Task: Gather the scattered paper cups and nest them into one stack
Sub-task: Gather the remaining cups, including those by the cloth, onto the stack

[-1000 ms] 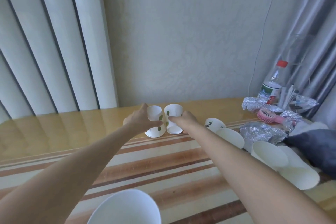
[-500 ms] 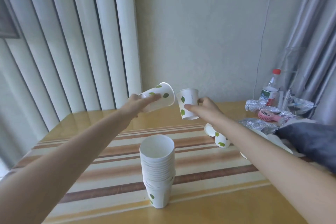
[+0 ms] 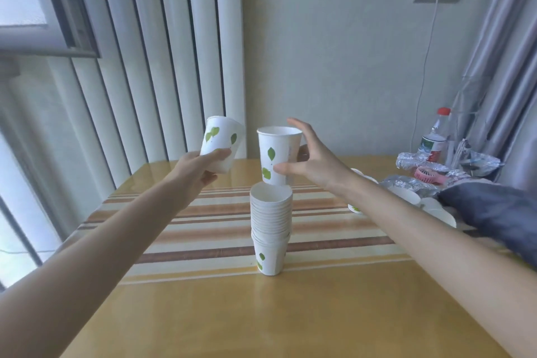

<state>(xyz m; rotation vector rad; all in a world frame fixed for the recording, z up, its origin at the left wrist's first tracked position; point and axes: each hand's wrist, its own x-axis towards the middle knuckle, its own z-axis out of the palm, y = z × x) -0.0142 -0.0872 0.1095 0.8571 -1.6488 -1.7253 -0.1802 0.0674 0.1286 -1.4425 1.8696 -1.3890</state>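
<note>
A tall stack of nested white paper cups point(image 3: 270, 224) with green leaf prints stands upright on the striped table point(image 3: 203, 229), near its middle. My right hand point(image 3: 308, 163) holds one upright paper cup point(image 3: 277, 154) directly above the stack's open top, thumb in front, one finger behind and the other fingers spread. Its base sits just over the stack's rim. My left hand point(image 3: 200, 168) grips a second cup point(image 3: 221, 142) by its base, tilted, up and to the left of the stack. Several loose cups point(image 3: 433, 208) lie at the right, partly hidden by my right forearm.
Crumpled foil point(image 3: 418, 164), a pink hand fan point(image 3: 430, 176) and a plastic bottle point(image 3: 436, 136) crowd the table's far right corner. A dark grey cushion point(image 3: 499, 212) overlaps the right edge. Vertical blinds point(image 3: 130, 67) hang at the left, and a white cable point(image 3: 424, 73) runs down the wall.
Both hands lifted cups from the far side of the table and brought them toward me. The right hand's cup now hangs upright over the stack; the left cup has tilted upward.
</note>
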